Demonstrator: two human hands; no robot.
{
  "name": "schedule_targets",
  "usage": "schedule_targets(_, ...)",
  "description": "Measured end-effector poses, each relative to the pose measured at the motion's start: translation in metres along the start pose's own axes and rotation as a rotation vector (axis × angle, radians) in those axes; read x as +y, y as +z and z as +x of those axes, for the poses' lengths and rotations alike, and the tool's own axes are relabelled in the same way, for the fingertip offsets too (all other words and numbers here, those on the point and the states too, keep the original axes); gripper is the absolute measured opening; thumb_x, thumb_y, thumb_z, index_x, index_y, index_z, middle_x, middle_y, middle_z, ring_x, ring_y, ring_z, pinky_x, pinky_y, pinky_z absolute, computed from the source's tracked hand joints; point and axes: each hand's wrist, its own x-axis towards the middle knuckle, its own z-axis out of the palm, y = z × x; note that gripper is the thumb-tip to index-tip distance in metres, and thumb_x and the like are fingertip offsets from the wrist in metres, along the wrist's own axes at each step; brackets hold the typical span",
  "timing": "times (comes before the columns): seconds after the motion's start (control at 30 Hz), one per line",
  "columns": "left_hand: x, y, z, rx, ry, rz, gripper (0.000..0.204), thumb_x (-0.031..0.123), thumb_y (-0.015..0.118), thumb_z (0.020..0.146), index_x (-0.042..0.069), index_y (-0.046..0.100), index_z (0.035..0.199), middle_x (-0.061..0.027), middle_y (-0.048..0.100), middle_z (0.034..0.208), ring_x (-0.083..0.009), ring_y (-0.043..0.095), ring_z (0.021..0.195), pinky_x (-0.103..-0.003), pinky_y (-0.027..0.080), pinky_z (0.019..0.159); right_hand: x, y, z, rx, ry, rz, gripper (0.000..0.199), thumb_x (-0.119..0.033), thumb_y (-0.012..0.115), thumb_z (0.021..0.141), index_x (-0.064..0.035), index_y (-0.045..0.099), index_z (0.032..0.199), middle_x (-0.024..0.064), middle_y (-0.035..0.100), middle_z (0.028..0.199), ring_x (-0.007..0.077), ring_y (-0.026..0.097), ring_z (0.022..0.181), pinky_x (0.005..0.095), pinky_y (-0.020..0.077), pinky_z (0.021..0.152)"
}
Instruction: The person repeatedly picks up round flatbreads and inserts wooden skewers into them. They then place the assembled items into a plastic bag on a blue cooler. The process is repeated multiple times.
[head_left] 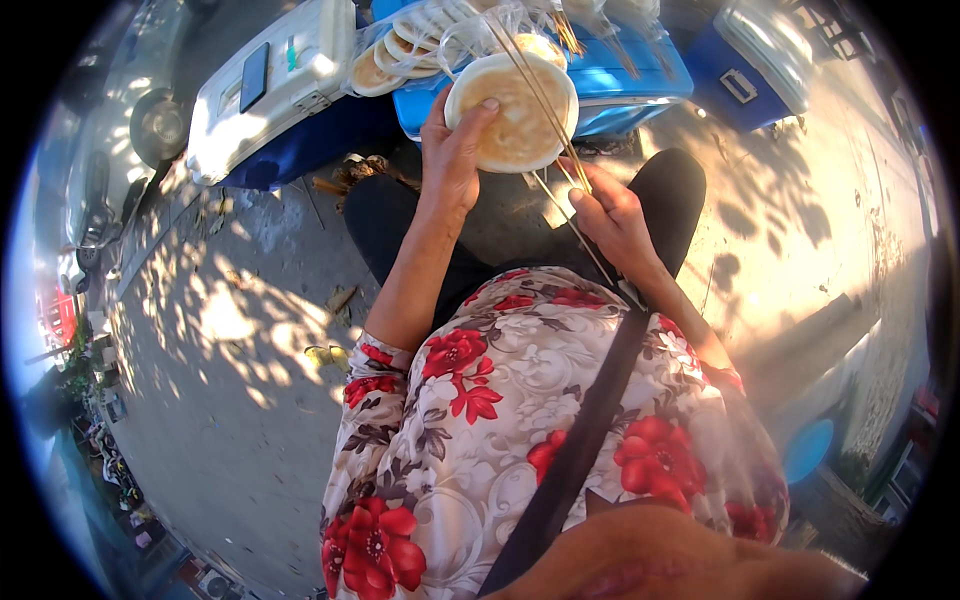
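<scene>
My left hand [461, 150] grips a round, pale, browned flatbread [515, 120] by its left edge, thumb on top. My right hand [610, 215] is closed around thin wooden skewers [545, 100], which slant up across the bread's right side. Below the bread's lower edge another thin stick [565, 212] runs down toward my waist. Whether any stick pierces the bread, I cannot tell. Just beyond, more flatbreads [372, 72] lie overlapped in clear plastic on a blue cooler box [625, 75].
On the left stands a white-lidded cooler [225, 130] with a dark phone [255, 78] on it. Another blue cooler [745, 95] with a pale lid is at the far right. Bundled sticks [567, 38] lie by the breads. My knees [672, 190] flank the work.
</scene>
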Motion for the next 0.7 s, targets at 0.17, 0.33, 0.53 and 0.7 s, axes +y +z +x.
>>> schedule_targets(0.17, -0.012, -0.01, -0.001, -0.002, -0.036, -0.004, 0.038, 0.006, 0.064, 0.08, 0.002, 0.051, 0.116, -0.0068, 0.061, 0.103, -0.0161, 0.061, 0.092, -0.03, 0.05, 0.081, 0.014, -0.002, 0.003, -0.063, 0.155, -0.061, 0.026, -0.011, 0.047, 0.093, -0.0004, 0.052, 0.116, 0.0063, 0.061, 0.082, 0.0093, 0.055, 0.071, 0.0235, 0.0454, 0.066)
schedule_targets(0.33, -0.059, -0.036, -0.012, 0.077, -0.126, -0.034, 0.035, 0.008, 0.06, 0.084, 0.001, 0.051, 0.117, -0.0083, 0.059, 0.109, -0.0177, 0.058, 0.1, -0.032, 0.048, 0.086, 0.052, -0.011, -0.009, -0.08, 0.276, 0.006, 0.024, -0.017, 0.042, 0.096, -0.0058, 0.053, 0.115, -0.001, 0.051, 0.062, 0.0031, 0.042, 0.046, 0.0188, 0.0357, 0.044)
schedule_targets(0.53, -0.059, -0.074, 0.019, 0.011, 0.434, 1.028, 0.045, 0.024, 0.058, 0.088, 0.007, 0.043, 0.127, -0.0141, 0.045, 0.127, -0.0256, 0.049, 0.112, -0.039, 0.039, 0.094, 0.068, -0.038, -0.032, 0.04, 0.42, 0.11, 0.028, -0.015, 0.042, 0.096, -0.0054, 0.052, 0.12, -0.0011, 0.051, 0.062, 0.0015, 0.038, 0.043, 0.0159, 0.0317, 0.041)
schedule_targets(0.7, -0.029, -0.079, 0.079, -0.187, 0.971, 1.816, 0.041, 0.014, 0.061, 0.079, 0.015, 0.053, 0.119, -0.0102, 0.041, 0.132, -0.029, 0.035, 0.126, -0.049, 0.025, 0.104, 0.066, -0.049, -0.034, 0.027, 0.421, 0.077, 0.029, -0.013, 0.042, 0.095, -0.005, 0.053, 0.121, -0.0011, 0.051, 0.062, 0.0019, 0.038, 0.043, 0.0165, 0.0318, 0.041)
